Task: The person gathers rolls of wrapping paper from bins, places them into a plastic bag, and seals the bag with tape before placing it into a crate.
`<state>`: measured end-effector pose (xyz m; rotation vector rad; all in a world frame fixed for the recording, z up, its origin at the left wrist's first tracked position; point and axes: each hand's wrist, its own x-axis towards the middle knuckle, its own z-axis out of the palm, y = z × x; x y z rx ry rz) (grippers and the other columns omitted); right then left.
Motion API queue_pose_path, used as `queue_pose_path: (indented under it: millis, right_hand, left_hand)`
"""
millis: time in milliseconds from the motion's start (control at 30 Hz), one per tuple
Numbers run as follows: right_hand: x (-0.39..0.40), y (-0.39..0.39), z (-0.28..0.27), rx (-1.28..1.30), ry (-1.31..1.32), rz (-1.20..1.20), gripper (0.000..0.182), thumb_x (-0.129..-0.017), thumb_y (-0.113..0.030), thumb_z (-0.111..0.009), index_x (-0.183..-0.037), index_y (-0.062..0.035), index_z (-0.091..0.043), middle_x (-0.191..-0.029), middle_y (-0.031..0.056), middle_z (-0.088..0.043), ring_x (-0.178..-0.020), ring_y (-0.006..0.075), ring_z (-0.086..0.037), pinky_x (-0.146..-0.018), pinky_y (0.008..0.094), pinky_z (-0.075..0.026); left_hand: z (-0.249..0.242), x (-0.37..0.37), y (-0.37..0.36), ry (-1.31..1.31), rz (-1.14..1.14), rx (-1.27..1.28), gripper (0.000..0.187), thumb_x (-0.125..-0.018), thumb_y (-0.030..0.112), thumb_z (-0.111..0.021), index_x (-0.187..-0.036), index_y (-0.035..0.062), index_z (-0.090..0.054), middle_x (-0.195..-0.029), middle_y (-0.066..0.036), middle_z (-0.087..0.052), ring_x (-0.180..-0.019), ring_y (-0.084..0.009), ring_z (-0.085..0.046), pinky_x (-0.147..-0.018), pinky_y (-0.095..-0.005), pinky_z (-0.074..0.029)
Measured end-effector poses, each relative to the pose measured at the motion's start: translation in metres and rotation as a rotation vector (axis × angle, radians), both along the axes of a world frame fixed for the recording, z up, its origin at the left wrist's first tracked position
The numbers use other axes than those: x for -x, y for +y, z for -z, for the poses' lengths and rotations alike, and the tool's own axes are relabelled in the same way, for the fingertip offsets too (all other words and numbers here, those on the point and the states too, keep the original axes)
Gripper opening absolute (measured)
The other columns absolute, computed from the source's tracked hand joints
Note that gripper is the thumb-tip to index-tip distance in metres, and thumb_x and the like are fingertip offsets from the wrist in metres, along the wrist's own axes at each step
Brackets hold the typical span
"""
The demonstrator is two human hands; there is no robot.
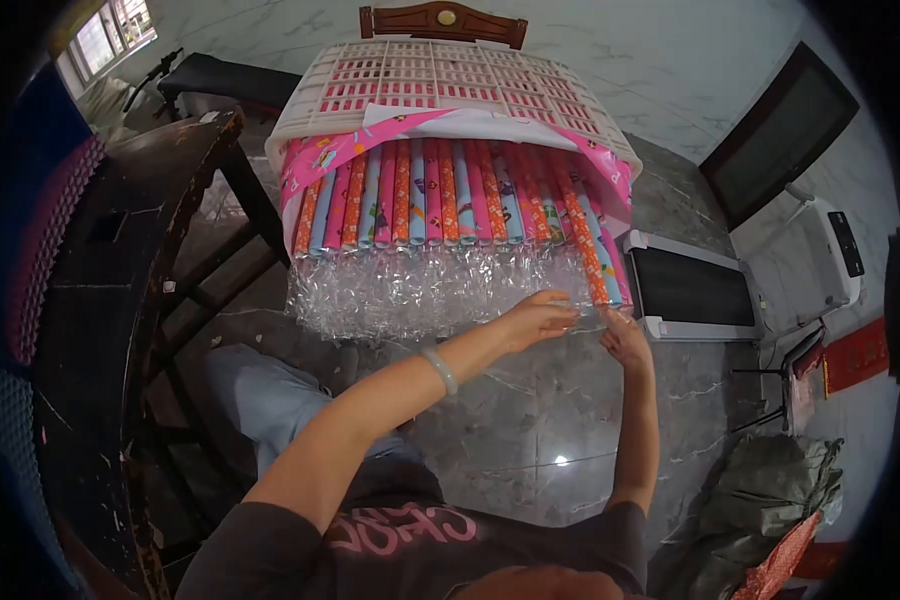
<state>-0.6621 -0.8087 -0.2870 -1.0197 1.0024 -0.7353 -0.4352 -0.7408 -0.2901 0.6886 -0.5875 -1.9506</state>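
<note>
Head view: hands meet at the right end of a row of wrapped rolls.
Left hand (538,318): fingers together, pinching the clear crinkled plastic wrap (420,290).
Right hand (625,338): fingers closed on the same plastic, just beside the left hand.
Rolls: colourful patterned paper rolls (450,195) lie side by side, ends in the plastic, beneath a white lattice plastic crate (440,85).
Bracelet: pale bangle (440,370) on the left wrist.

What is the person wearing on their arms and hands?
Both arms are bare, with no sleeves reaching past the shoulders of a dark short-sleeved shirt with pink lettering. The left hand has no glove or ring that can be seen, but a pale, smooth bangle sits on that wrist. The right hand is bare too, with nothing on its wrist.
</note>
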Motion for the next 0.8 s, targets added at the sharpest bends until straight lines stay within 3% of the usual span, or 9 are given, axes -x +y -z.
queue_pose_path:
  millis: [100,167,200,367,433,533,600,767,800]
  right_hand:
    - [0.017,-0.059,0.041,-0.089,-0.072,-0.089,0.029,-0.084,-0.029,-0.064,-0.103,-0.0078,-0.062,-0.049,-0.0056,-0.04,-0.036,0.0061,-0.026,-0.037,0.0222,-0.023]
    - [0.006,-0.072,0.04,-0.123,-0.001,-0.069,0.022,-0.085,-0.026,-0.063,-0.098,-0.0081,-0.06,-0.047,-0.0066,-0.034,-0.036,0.0052,-0.026,-0.037,0.0216,-0.022]
    - [0.001,-0.078,0.041,-0.163,0.073,-0.04,0.016,-0.085,-0.022,-0.062,-0.093,-0.0084,-0.059,-0.044,-0.0076,-0.027,-0.036,0.0044,-0.026,-0.038,0.0211,-0.021]
    - [-0.026,-0.112,0.045,-0.231,0.048,0.079,0.022,-0.081,-0.02,-0.067,-0.097,-0.0074,-0.061,-0.044,-0.0081,-0.025,-0.035,0.0042,-0.022,-0.038,0.0197,-0.018]
    - [-0.027,-0.128,0.047,-0.259,-0.038,-0.061,0.024,-0.081,-0.02,-0.067,-0.1,-0.0062,-0.061,-0.045,-0.0083,-0.026,-0.035,0.0035,-0.022,-0.038,0.0196,-0.018]
    - [-0.032,-0.155,0.056,-0.234,-0.039,-0.09,0.038,-0.078,-0.025,-0.071,-0.11,-0.0059,-0.06,-0.046,-0.0086,-0.024,-0.037,0.0037,-0.02,-0.04,0.0201,-0.017]
    - [-0.036,-0.17,0.065,-0.275,-0.129,-0.069,0.035,-0.081,-0.024,-0.069,-0.109,-0.0054,-0.06,-0.046,-0.0091,-0.025,-0.038,0.0031,-0.021,-0.041,0.0197,-0.018]
    - [-0.028,-0.18,0.089,-0.139,-0.239,-0.173,0.029,-0.084,-0.019,-0.063,-0.111,-0.0108,-0.058,-0.056,-0.0087,-0.041,-0.04,0.0013,-0.03,-0.036,0.0177,-0.023]
    - [-0.043,-0.158,0.064,-0.275,-0.041,0.085,0.011,-0.087,-0.027,-0.061,-0.09,-0.0169,-0.059,-0.047,-0.0108,-0.033,-0.034,0.0017,-0.027,-0.03,0.0188,-0.019]
  left_hand:
    - [0.007,-0.041,0.051,0.006,0.004,-0.026,0.046,-0.088,0.018,-0.058,-0.127,0.006,-0.039,-0.12,-0.01,-0.054,-0.108,-0.022,-0.055,-0.093,-0.0372,-0.043]
    - [0.023,-0.078,0.092,0.044,-0.02,-0.043,0.04,-0.091,0.019,-0.053,-0.127,0.0054,-0.041,-0.121,-0.012,-0.053,-0.111,-0.0238,-0.054,-0.093,-0.039,-0.043]
    - [0.032,-0.095,0.115,0.044,-0.075,-0.068,0.037,-0.092,0.019,-0.051,-0.126,0.0051,-0.043,-0.121,-0.013,-0.053,-0.11,-0.024,-0.054,-0.093,-0.0394,-0.043]
    - [0.084,-0.165,0.225,0.079,-0.368,-0.192,0.036,-0.093,0.022,-0.046,-0.124,0.0044,-0.047,-0.12,-0.014,-0.054,-0.105,-0.0254,-0.054,-0.092,-0.0388,-0.043]
    - [0.084,-0.18,0.262,0.137,-0.483,-0.271,0.031,-0.091,0.02,-0.048,-0.119,0.0051,-0.051,-0.113,-0.012,-0.057,-0.099,-0.0244,-0.057,-0.087,-0.0391,-0.046]
    - [0.086,-0.192,0.31,0.152,-0.646,-0.293,0.03,-0.091,0.023,-0.049,-0.116,0.0054,-0.053,-0.112,-0.012,-0.058,-0.096,-0.0239,-0.057,-0.085,-0.0387,-0.046]
    - [0.082,-0.197,0.33,0.186,-0.717,-0.286,0.03,-0.091,0.024,-0.049,-0.115,0.0056,-0.054,-0.112,-0.012,-0.058,-0.095,-0.0237,-0.057,-0.084,-0.0385,-0.046]
    - [0.073,-0.199,0.367,0.292,-0.877,-0.203,0.033,-0.091,0.024,-0.049,-0.118,0.0055,-0.053,-0.111,-0.012,-0.059,-0.095,-0.0232,-0.058,-0.084,-0.0373,-0.046]
    - [0.067,-0.199,0.372,0.296,-0.919,-0.186,0.034,-0.091,0.024,-0.049,-0.119,0.0052,-0.052,-0.111,-0.012,-0.059,-0.096,-0.0232,-0.058,-0.085,-0.0374,-0.046]
